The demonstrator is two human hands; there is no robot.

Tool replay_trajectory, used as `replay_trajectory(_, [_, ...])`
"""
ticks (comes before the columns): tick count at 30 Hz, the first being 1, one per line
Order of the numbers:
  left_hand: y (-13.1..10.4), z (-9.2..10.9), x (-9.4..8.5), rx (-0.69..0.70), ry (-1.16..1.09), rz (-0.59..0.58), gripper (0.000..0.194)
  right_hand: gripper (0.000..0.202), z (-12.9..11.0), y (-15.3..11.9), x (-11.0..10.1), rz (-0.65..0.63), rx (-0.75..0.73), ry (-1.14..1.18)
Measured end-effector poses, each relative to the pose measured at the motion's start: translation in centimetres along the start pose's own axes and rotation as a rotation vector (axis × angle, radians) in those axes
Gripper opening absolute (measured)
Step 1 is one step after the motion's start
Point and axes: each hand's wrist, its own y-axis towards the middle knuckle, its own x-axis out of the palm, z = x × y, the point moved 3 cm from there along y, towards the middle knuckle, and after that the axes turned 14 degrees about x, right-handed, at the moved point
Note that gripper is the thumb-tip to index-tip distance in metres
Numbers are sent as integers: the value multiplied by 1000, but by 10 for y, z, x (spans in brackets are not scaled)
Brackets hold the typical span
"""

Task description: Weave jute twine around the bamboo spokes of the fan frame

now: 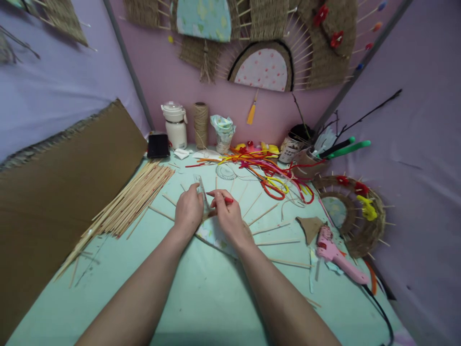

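Ruler [203, 194] is held in your left hand [189, 210], red pen [228, 200] pinched in your right hand [228, 215], at the far edge of the half-round fabric piece [212, 235], sticks [279, 242] fanning around; brace the ruler, guide the pen lightly.

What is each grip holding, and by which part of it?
The left grip holds the clear ruler by its left edge; the right grip holds the red pen or pencil partway along, behind its tip.
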Motion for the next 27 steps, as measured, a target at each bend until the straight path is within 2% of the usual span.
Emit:
replay_trajectory(10, [-1,2,-1,8,34,2,41,32,8,3,-2,45,-14,89])
replay_trajectory(19, [0,4,-3,-7,59,-31,42,28,15,5,-10,166,19,145])
replay_trajectory(27, [0,6,-5,-19,71,-41,42,31,10,4,-10,168,0,57])
